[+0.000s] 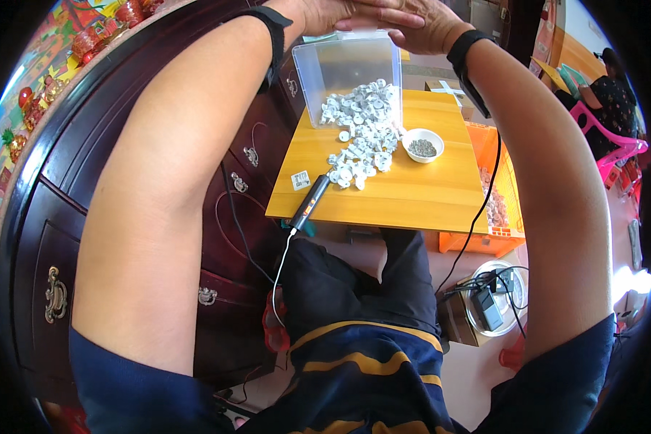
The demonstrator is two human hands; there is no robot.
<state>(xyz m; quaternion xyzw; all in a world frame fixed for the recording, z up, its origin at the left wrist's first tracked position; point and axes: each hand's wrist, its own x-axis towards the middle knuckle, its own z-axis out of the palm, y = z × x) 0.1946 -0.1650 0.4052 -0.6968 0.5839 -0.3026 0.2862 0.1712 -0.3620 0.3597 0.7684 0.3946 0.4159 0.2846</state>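
Note:
Both my hands are raised at the top edge of the view, beyond the table, and they overlap. My left hand has its fingers stretched out toward the right, laid across the other hand. My right hand also has straight fingers, pointing left. I see nothing held in either; the upper edge cuts part of them off. Below them a clear plastic bin lies tipped on its side, with small white plastic parts spilling from it onto the wooden table. A white bowl of small metal pieces stands beside the pile.
A black stick-shaped device with a white cable lies at the table's near left edge, by a small white card. Dark drawers flank the left. An orange crate stands at right. Another person sits far right.

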